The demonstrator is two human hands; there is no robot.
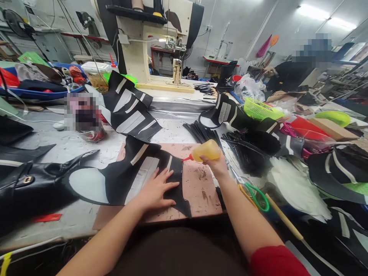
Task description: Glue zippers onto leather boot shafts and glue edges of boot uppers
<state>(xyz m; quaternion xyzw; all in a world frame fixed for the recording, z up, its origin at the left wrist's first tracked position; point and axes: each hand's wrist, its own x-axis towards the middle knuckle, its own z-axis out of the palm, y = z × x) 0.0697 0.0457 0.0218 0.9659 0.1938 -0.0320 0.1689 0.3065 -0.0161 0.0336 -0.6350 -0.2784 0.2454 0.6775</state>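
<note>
Head view: a cluttered white table (50, 134) fills the scene, with one cream sewing machine (130, 57) at the back and one person in dark clothing (291, 74) beyond, to the right. One pink board (201, 191) lies at the near edge. On it, reaching past its left side, is one black panel (116, 174) with two narrow pale strips, one wide grey band and one white rounded patch. The left hand (159, 188) lies on this panel, fingers spread. At left is one shiny black leather piece (50, 176) with one buckle; at right, one lime basket (260, 110) and two bundles of thin black strips (198, 132). The right hand (216, 165) is wrapped around one bottle (208, 149) of yellowish liquid; its single red nozzle (188, 157) points at the panel's right edge, contact unclear. One round tin (93, 135) has its front blurred, hiding any label.
</note>
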